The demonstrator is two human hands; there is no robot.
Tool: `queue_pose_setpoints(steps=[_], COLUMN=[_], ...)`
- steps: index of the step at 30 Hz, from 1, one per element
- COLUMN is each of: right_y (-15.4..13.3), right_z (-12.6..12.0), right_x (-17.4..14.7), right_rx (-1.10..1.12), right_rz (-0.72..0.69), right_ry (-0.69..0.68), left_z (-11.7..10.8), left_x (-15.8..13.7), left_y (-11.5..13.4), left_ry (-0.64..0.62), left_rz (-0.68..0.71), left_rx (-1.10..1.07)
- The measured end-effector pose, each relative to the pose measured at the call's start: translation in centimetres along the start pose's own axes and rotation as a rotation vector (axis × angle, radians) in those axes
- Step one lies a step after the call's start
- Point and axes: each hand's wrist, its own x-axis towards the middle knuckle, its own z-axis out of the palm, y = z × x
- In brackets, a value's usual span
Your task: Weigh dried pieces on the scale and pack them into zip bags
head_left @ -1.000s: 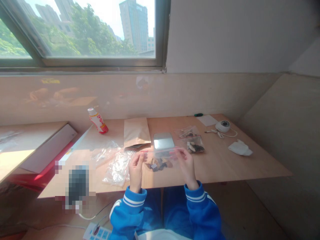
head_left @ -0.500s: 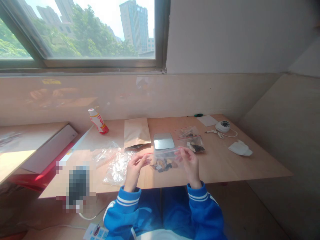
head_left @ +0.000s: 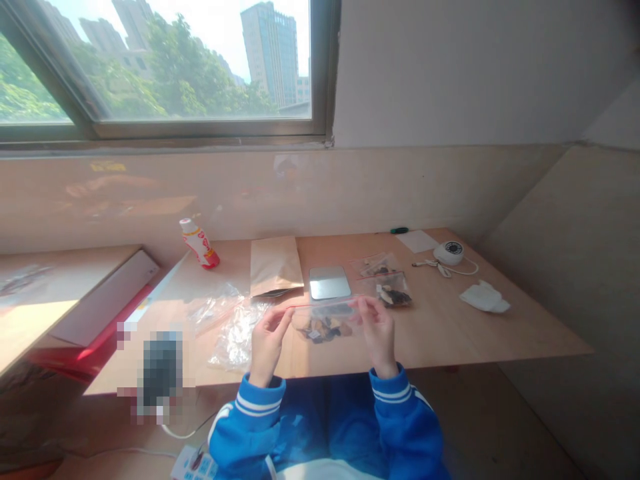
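Between my hands hangs a clear zip bag [head_left: 324, 327] with a red seal line along its top edge and brown and dark dried pieces inside. My left hand [head_left: 270, 340] pinches its upper left corner. At the upper right, my right hand [head_left: 376, 333] grips the seal edge between thumb and fingers. Just beyond the bag lies a flat silver scale [head_left: 330, 283]. Two more filled zip bags, a nearer one [head_left: 394, 293] and a farther one [head_left: 379, 267], rest on the table past my right hand.
A brown paper pouch [head_left: 276, 267] lies behind crumpled clear plastic bags [head_left: 237, 333]. A red and white bottle [head_left: 200, 245] stands at the back left. On the right are a white camera [head_left: 449, 253] with its cable, a crumpled white tissue [head_left: 484, 297] and a paper sheet [head_left: 416, 241].
My right hand has moved slightly left along the bag's top edge. Both hands keep hold of the bag. The view has shifted a little.
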Motion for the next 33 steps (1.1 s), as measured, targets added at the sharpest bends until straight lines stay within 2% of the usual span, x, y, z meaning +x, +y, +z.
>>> queue_pose_setpoints(steps=[4, 7, 10, 19, 27, 33], right_y=[0.1, 0.4, 0.8, 1.2, 0.4, 0.3], right_z=[0.8, 1.2, 1.1, 0.8, 0.6, 0.5], right_x=[-0.3, -0.4, -0.3, -0.5, -0.5, -0.5], right_rx=[0.038, 0.072, 0.092, 0.110, 0.120, 0.086], right_rz=[0.020, 0.070, 0.122, 0.171, 0.112, 0.103], right_ry=[0.000, -0.001, -0.016, -0.083, -0.100, -0.066], left_z=[0.6, 1.4, 1.9, 2.4, 2.1, 2.0], left_x=[-0.4, -0.7, -0.9, -0.8, -1.0, -1.1], left_y=[0.0, 0.0, -0.4, -1.8, -1.4, -0.9], left_ry=[0.074, 0.040, -0.009, 0.061, 0.030, 0.054], left_rz=[-0.046, -0.112, -0.106, -0.133, -0.143, -0.114], left_rx=[-0.105, -0.279, -0.352, -0.366, -0.370, -0.268])
